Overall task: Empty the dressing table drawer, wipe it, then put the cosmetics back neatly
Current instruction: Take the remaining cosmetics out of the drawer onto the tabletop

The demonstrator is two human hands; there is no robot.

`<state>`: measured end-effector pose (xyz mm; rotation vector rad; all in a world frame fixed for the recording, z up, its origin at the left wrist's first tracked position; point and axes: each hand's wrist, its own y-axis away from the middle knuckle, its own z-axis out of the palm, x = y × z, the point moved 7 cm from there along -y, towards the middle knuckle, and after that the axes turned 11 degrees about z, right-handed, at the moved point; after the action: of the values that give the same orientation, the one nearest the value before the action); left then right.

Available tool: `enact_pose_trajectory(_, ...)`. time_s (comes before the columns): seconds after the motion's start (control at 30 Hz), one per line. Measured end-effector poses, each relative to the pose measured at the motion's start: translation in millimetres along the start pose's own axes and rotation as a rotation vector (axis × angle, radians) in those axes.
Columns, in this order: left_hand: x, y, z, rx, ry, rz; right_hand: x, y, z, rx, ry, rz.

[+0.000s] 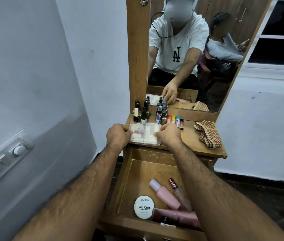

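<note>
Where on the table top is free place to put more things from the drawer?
Bare wood lies between the clear box and the checked cloth, in front of the small tubes. The back left corner is crowded with bottles.

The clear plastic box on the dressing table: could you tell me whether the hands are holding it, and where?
Yes. The left hand grips the clear plastic box at its left end, the right hand at its right end.
</note>
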<state>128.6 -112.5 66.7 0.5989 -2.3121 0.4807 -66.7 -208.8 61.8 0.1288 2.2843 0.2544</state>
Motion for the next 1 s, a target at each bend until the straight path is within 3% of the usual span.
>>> enact_pose_trajectory(0.6,-0.4,-3.6,2.0,0.012,0.035,-0.006,-3.8,1.4,-1.6,0.011,0.046,-0.018)
enact_pose_trajectory(1.0,1.5,0.0,1.5,0.043,0.003,0.038,3.4,5.8,-5.0,-0.005,-0.051,0.001)
